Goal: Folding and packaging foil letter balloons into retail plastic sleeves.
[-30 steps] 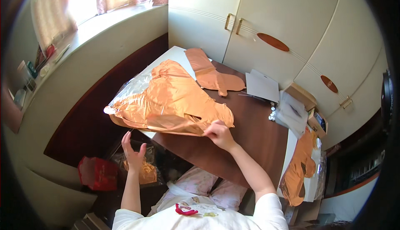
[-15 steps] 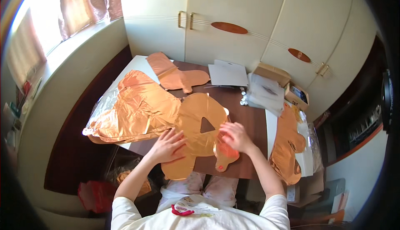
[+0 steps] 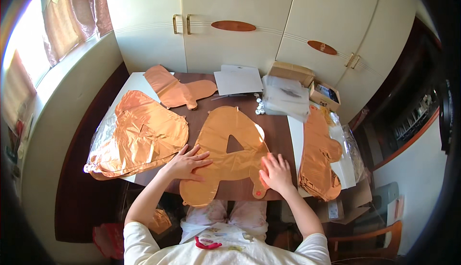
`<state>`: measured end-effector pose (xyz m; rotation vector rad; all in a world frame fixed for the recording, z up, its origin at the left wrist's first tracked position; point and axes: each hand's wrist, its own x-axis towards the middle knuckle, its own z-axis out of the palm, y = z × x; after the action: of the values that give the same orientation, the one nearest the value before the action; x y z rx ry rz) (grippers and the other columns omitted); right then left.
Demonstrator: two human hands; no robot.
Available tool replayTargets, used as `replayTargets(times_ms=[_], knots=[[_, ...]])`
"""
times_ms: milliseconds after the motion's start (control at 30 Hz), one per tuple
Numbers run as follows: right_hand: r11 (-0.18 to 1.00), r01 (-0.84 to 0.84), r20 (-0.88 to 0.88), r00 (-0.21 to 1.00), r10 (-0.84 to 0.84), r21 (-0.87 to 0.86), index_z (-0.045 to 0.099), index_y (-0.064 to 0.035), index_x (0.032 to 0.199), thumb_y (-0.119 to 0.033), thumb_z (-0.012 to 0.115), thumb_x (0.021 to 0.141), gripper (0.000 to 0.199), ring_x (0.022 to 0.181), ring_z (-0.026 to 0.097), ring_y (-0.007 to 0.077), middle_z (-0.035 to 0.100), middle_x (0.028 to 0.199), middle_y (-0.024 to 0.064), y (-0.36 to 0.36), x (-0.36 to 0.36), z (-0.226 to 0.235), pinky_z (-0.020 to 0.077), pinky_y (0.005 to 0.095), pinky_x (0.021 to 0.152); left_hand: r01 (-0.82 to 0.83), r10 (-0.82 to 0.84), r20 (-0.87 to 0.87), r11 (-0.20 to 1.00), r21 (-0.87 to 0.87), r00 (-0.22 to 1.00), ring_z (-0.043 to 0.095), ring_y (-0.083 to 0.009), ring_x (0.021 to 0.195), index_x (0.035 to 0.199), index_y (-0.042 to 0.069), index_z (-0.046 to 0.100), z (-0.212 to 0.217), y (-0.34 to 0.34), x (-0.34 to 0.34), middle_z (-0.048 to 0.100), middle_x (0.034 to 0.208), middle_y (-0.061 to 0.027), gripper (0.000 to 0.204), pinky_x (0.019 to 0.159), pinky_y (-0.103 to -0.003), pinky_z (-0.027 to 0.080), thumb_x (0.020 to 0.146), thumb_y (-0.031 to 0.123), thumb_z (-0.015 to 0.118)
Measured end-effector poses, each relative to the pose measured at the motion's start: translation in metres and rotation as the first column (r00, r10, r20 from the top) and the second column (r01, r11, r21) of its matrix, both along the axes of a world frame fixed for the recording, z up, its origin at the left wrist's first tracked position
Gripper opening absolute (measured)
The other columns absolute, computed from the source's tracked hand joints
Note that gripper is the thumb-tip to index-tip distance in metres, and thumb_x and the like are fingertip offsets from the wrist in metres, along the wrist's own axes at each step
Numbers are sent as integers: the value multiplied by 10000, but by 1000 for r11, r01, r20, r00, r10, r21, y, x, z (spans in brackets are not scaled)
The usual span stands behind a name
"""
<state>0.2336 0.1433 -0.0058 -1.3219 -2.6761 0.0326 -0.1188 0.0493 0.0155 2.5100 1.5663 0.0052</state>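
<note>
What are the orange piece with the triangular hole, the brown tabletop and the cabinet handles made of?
The orange piece: probably thin metallic foil, shiny, judging by its wrinkles and bright glints. The brown tabletop: wood or laminate, smooth; its even brown look leaves that open. The cabinet handles: likely metal, given their golden gleam.

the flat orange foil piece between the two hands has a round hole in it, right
Not round: the head view shows a triangular hole in the flat orange foil piece between the left hand and the right hand.
</note>
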Motion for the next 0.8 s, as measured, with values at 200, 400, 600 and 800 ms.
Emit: replayTargets(times_ms=[200, 400, 600, 800], knots=[[957, -212, -8, 977, 214, -196, 285, -112, 1422, -631, 694, 648, 1018, 1376, 162, 395, 167, 1491, 196, -23, 12, 35, 197, 559, 1086, 34, -50, 98, 987, 158, 994, 276, -347, 1355, 1326, 193, 474, -5, 9, -6, 402, 1419, -70, 622, 1077, -526, 224, 807, 520, 580], [934, -348, -174, 918, 357, 78, 447, -121, 1318, -416, 722, 725, 716, 1205, 449, 328, 374, 1397, 124, -19, 16, 10, 386, 459, 986, -67, 22, 204, 974, 217, 979, 324, -343, 1327, 1301, 122, 481, -13, 30, 27, 434, 1369, -130, 582, 1063, -516, 257, 854, 490, 538], [948, -308, -312, 895, 318, 83, 512, -108, 1264, -318, 712, 738, 600, 1097, 535, 271, 465, 1326, 81, -32, 15, 21, 419, 431, 945, -21, 2, 89, 976, 215, 996, 303, -337, 1340, 1370, 166, 416, -20, 33, 26, 378, 1423, -116, 643, 1093, -515, 206, 857, 543, 507], [897, -360, -200, 888, 414, 258, 542, -117, 1218, -172, 652, 729, 505, 1074, 544, 229, 495, 1285, 67, -31, 25, 12, 406, 432, 911, 25, -38, 89, 989, 148, 995, 235, -306, 1378, 1399, 189, 377, -15, 39, 21, 333, 1460, -89, 674, 1119, -499, 140, 847, 552, 511]])
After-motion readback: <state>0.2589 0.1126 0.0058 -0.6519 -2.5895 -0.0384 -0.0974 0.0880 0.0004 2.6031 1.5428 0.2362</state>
